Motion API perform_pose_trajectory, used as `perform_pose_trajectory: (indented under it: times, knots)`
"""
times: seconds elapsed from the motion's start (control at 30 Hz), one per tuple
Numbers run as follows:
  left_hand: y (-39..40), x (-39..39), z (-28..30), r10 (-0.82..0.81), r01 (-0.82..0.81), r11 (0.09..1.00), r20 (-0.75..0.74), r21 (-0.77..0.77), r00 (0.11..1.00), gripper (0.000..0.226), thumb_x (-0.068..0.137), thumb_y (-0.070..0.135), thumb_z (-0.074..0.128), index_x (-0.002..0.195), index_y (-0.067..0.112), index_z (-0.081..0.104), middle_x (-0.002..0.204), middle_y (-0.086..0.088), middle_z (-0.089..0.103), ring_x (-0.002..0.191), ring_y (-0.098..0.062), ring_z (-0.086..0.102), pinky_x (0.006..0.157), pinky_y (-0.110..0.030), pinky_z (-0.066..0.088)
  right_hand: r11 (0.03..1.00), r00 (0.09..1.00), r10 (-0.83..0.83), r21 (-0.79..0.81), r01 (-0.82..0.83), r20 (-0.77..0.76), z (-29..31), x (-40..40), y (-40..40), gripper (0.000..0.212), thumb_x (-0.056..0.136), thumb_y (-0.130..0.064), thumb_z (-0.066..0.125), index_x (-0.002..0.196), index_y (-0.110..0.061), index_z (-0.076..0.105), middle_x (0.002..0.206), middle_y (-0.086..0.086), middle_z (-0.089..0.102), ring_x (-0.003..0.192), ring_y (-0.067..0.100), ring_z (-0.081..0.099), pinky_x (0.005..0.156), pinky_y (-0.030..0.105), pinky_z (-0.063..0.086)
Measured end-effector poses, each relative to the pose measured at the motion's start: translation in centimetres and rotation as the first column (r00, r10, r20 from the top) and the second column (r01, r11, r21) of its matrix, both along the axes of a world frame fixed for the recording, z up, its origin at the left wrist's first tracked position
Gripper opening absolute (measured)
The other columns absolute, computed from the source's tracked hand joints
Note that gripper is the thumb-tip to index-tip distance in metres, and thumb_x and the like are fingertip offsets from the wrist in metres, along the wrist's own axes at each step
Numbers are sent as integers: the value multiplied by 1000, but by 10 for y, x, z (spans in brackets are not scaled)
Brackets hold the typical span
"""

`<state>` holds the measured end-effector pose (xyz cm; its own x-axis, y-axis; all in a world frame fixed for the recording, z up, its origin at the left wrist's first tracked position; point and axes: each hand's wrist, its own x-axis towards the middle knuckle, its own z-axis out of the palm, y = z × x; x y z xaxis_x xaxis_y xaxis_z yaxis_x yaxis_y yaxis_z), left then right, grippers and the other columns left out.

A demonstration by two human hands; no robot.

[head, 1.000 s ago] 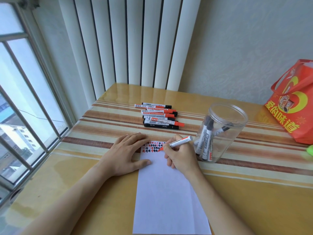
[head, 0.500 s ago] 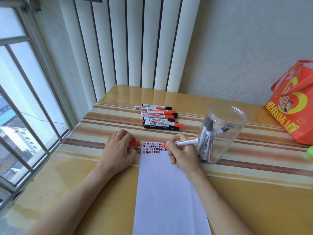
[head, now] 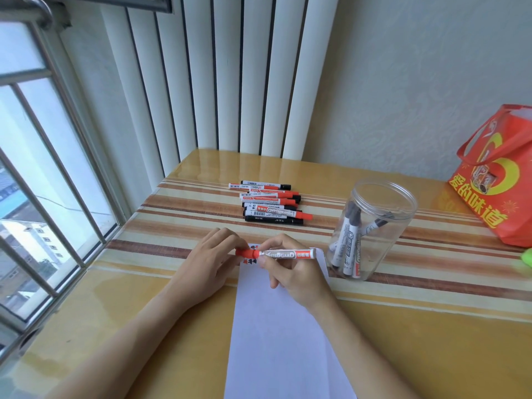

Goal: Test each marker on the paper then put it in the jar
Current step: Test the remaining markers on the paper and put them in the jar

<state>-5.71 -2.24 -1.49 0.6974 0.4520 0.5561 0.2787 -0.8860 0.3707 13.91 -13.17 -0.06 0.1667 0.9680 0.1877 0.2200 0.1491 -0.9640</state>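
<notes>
My right hand (head: 290,272) holds a red whiteboard marker (head: 283,254) level over the top of the white paper (head: 282,326). My left hand (head: 210,263) pinches its red cap (head: 243,252), which sits against the marker's tip end. Red and black test marks on the paper's top edge are mostly hidden by my fingers. The clear plastic jar (head: 371,231) stands open to the right of the paper with several markers leaning inside. A row of several red and black markers (head: 272,204) lies farther back on the table.
A red gift bag (head: 498,180) stands at the table's (head: 431,326) right rear. A green object (head: 527,257) peeks in at the right edge. A barred window (head: 43,197) runs along the left, white vertical slats behind.
My right hand lifted the marker from the paper and turned it level. My left hand picked up the red cap and brought it to the marker's tip.
</notes>
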Motion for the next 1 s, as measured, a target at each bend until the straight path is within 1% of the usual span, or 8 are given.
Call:
perform_pose_trajectory:
  times: [0.1,0.2,0.4,0.5,0.63,0.73,0.83,1.0]
  knots:
    - [-2,0,2,-29,29,999,2,-16,1000,12,98,16,57,109,18,62,106,10,58,97,-17,56,83,-33,48,998,999,53,-23,-53,7,4,-3,-4,8,99,-23,67,104,-22,72,73,5,71,58,24,65,59,30,44]
    - [-2,-2,1,-6,6,999,-1,-46,1000,16,99,22,50,111,19,60,107,11,60,97,-15,57,83,-35,50,999,994,31,-30,-34,-104,7,-4,-5,27,100,-31,51,109,-19,73,85,2,75,60,29,68,58,28,45]
    - [2,-1,-4,65,-66,997,-15,-49,998,18,102,30,45,114,21,56,106,14,58,96,-10,55,83,-26,45,991,979,-130,-28,128,-154,5,14,0,17,92,-11,78,91,-1,65,79,15,70,54,26,65,51,29,46]
    - [8,1,-10,95,-97,994,-46,-49,994,28,103,32,44,119,19,62,106,10,60,97,-12,54,86,-25,44,990,988,-133,-33,136,84,1,20,0,10,90,-13,80,88,-13,70,82,1,74,69,19,70,61,30,52]
    - [10,3,-12,79,-81,996,-52,-35,996,31,102,35,47,114,15,68,96,7,59,89,-15,52,78,-29,44,985,836,-162,135,106,524,-3,14,-1,18,88,-21,80,101,-27,68,98,-16,70,92,7,64,72,19,49]
    - [11,1,-12,46,-47,998,-42,-32,998,30,100,36,52,110,14,70,92,7,60,86,-14,52,76,-28,44,962,761,-244,247,113,602,-4,9,1,18,86,-19,81,98,-23,70,96,-16,70,83,-10,57,74,7,38]
    - [11,0,-12,35,-35,999,-24,-23,999,30,98,35,55,107,12,73,91,5,64,85,-14,54,75,-28,44,954,753,-277,264,142,597,-8,8,2,15,86,-22,83,95,-20,72,93,-15,72,71,-11,53,69,5,37]
    - [11,0,-11,25,-25,1000,15,6,1000,33,100,37,56,105,10,74,89,4,65,81,-16,55,72,-30,45,962,779,-257,225,152,572,-10,3,3,18,90,-35,79,95,-20,70,86,-17,69,69,9,60,64,28,49]
